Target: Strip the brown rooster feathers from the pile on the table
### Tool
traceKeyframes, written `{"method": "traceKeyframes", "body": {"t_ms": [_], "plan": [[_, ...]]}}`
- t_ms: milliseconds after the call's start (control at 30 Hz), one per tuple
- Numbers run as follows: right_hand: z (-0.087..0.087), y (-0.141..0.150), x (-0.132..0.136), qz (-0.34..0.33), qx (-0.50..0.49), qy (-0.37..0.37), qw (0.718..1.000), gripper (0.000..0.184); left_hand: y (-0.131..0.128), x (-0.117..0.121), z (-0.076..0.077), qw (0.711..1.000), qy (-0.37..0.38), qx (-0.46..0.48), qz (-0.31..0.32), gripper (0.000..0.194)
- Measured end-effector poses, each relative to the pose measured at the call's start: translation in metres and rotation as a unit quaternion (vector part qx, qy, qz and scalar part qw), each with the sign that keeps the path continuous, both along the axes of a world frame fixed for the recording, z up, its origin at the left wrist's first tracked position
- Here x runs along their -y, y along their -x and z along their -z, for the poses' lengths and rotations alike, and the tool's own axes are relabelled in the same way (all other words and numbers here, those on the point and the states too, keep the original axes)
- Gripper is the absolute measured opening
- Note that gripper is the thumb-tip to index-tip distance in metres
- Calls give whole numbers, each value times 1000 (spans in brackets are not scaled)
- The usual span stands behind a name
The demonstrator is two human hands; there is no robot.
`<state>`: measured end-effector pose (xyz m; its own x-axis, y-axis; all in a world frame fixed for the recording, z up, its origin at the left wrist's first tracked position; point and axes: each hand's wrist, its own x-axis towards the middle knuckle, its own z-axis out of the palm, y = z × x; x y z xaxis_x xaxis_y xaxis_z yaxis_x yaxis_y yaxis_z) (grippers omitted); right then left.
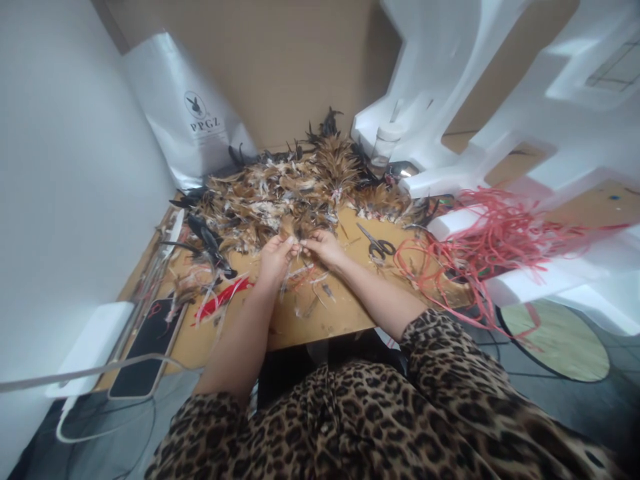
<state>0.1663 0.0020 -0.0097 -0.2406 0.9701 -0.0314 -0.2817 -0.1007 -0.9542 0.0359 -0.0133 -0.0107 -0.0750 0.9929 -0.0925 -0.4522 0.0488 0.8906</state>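
Note:
My left hand (pixel 275 257) and my right hand (pixel 323 247) meet at the front of a large heap of brown feathers (pixel 265 193). Between the fingertips of my left hand is a small tuft of brown feathers (pixel 289 228), its base pinched. My right hand's thumb and finger pinch close beside it, at the edge of the feathers; what exactly they grip is too small to tell. Thin pale and red strips (pixel 307 275) lie on the table just under my hands. To the right, black-handled scissors (pixel 379 245) rest partly open on the wooden table (pixel 320 317).
A tangle of pink-red strips (pixel 510 240) hangs over white foam pieces (pixel 460 223) at right. A phone (pixel 145 353) and white power strip (pixel 93 343) sit at left, a cable crossing them. Behind stand a white bag (pixel 190 113) and clear bottle (pixel 386 141). A round stool (pixel 555 340) is lower right.

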Motion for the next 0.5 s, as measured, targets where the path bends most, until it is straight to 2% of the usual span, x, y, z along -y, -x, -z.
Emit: {"method": "traceKeyframes", "body": {"t_ms": [133,300,500], "plan": [[-1,2,2,0,37,-23,999,30,-3,0,3,999,-1,-12,-39,29],[-2,3,3,8,63,-47,997,27,-5,-1,4,999,14,-4,-40,29],[2,4,3,27,88,-61,994,24,-3,0,3,990,-57,-117,-59,26]]}}
